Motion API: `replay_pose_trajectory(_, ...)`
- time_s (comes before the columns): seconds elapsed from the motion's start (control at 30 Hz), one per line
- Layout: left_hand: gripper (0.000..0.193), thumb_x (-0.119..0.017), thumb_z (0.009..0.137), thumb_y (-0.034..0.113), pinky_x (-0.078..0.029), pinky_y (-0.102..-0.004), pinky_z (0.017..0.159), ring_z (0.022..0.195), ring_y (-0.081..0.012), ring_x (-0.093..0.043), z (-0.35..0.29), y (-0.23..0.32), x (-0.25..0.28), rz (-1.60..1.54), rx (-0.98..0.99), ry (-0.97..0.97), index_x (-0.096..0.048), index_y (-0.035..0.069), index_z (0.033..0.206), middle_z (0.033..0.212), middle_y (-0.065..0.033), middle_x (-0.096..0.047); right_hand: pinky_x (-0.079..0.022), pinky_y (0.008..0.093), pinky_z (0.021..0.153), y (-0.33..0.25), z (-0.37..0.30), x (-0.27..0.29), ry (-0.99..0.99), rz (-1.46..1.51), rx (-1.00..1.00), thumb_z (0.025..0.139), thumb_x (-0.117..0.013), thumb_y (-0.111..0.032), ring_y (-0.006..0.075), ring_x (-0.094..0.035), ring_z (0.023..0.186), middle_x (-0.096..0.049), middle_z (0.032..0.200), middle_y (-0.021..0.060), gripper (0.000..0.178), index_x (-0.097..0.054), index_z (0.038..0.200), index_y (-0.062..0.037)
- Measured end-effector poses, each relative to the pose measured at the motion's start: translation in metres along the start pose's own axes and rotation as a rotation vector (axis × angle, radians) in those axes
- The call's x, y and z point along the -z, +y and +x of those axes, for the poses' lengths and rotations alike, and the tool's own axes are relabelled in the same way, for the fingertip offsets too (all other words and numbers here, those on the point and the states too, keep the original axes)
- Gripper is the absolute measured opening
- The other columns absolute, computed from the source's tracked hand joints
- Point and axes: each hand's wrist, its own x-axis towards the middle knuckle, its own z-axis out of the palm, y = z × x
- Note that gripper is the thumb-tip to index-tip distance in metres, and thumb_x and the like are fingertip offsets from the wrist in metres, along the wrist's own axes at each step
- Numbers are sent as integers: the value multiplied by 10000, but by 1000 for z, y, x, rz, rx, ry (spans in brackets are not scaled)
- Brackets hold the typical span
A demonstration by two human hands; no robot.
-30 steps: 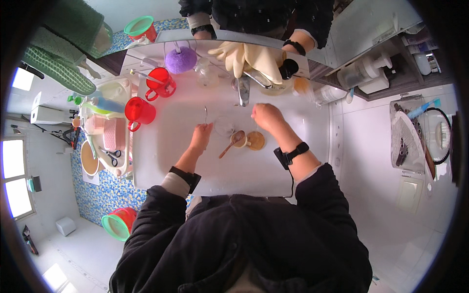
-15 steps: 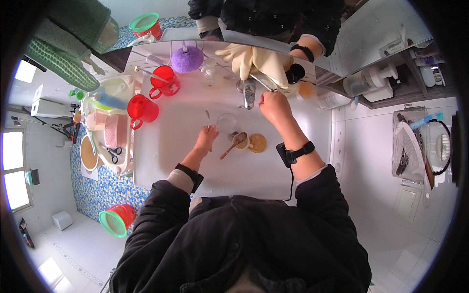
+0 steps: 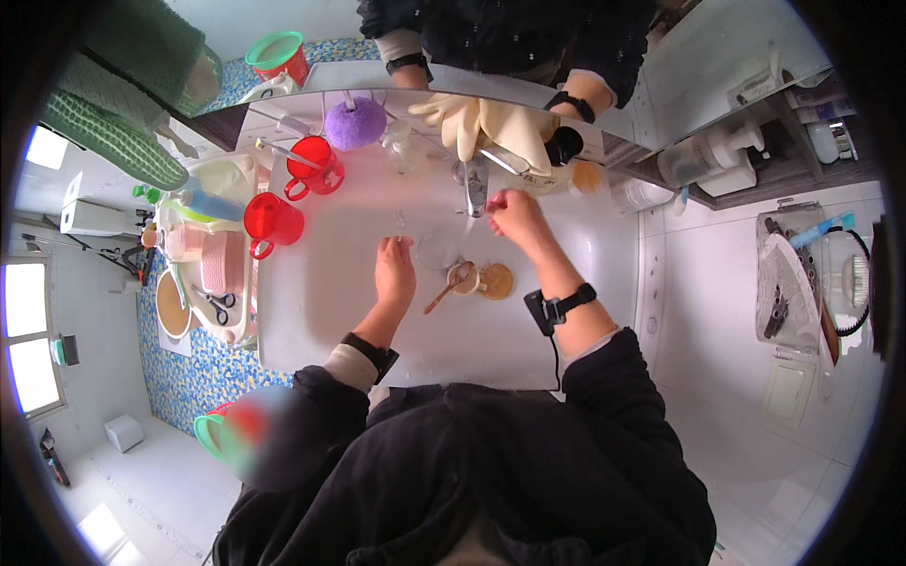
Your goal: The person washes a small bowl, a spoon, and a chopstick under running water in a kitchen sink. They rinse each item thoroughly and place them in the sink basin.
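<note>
Over the white sink (image 3: 349,311), my left hand (image 3: 394,272) is closed on a small, slim spoon (image 3: 400,223) that points away from me. My right hand (image 3: 515,217) is curled beside the end of the metal faucet (image 3: 476,189); whether its fingers hold anything is hidden. Between the hands, in the basin, lie a clear round glass dish (image 3: 437,251) and a small pale cup (image 3: 461,288). A brown wooden spoon (image 3: 442,294) rests across the cup. Touching the cup's right side is a round yellowish disc (image 3: 497,282).
Two red mugs (image 3: 274,223) stand at the sink's left edge, one holding a toothbrush. Behind the basin are a purple bath puff (image 3: 355,123) and cream rubber gloves (image 3: 510,127) hanging above the faucet. Scissors (image 3: 222,307) lie on the left-hand rack.
My right hand has come down and left, from near the faucet's handle to beside its spout. My left hand has turned more upright with the spoon still in it.
</note>
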Motion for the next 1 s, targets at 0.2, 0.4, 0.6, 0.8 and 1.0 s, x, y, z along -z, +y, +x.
replay_pose_trajectory(0.2, 318, -455, 1025, 330, -442, -303, 602, 640, -149, -524, 21, 58, -28, -650, 407, -255, -567, 36, 1071, 701, -45, -542, -442, 271, 505, 28, 8, -60, -278, 1093, -240, 884, -632, -193, 156, -548, 526, -588, 648, 43, 178, -593, 775, -58)
replay_pose_trajectory(0.4, 148, -450, 992, 125, -366, -244, 442, 524, -87, -445, 38, 72, -51, -935, 596, -441, -576, 58, 952, 689, 7, -498, -450, 322, 501, 24, -3, -60, 11, 268, 70, 948, -555, -254, 163, -562, 519, -601, 613, 73, 301, -630, 815, 5)
replay_pose_trajectory(0.6, 287, -601, 942, 320, -353, -275, 486, 527, -97, -416, 43, 90, -53, -734, 533, -590, -620, 47, 856, 638, 30, -470, -521, 344, 719, 124, -16, -34, -7, 245, 158, 852, -644, -195, 254, -646, 762, -670, 914, 135, 308, -588, 1118, -50)
replay_pose_trajectory(0.8, 377, -693, 863, 395, -457, -343, 591, 634, -191, -552, 33, 74, -18, -254, 291, -290, -660, 27, 784, 733, -60, -562, -486, 451, 928, 165, -36, -39, -220, -742, 164, 565, -851, -255, 344, -528, 1132, -578, 1136, 158, 734, -545, 1210, -85)
replay_pose_trajectory(1.0, 345, -742, 777, 342, -510, -426, 717, 825, -347, -647, 15, 33, -3, 193, 192, -111, -662, 20, 872, 924, -174, -659, -487, 449, 939, 157, -39, -45, -240, -900, 100, 465, -897, -274, 378, -536, 1120, -540, 1204, 158, 883, -503, 1226, -56)
